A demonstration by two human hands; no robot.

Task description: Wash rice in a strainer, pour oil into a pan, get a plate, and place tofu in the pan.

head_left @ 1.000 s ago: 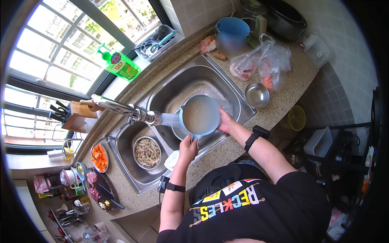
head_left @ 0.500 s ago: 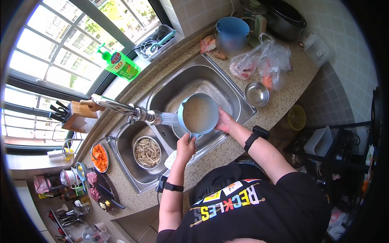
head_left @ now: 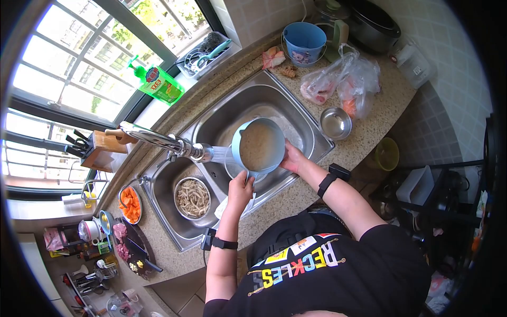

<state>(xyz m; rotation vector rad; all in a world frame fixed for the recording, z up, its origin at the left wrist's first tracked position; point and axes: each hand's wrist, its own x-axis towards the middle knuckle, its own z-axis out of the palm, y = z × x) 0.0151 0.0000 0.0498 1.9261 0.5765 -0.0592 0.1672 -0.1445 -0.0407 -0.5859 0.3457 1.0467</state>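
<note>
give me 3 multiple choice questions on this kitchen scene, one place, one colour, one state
1. Where does the bowl of pale strips sit?
A on the counter
B in a sink basin
C on the windowsill

2. What colour is the pot?
A red
B light blue
C black

3. The faucet is:
A running
B off
C removed

Answers:
1 B, steel basin walls surround the bowl.
2 B, its rim and wall are light blue.
3 A, water streams from the spout towards the pot.
</note>
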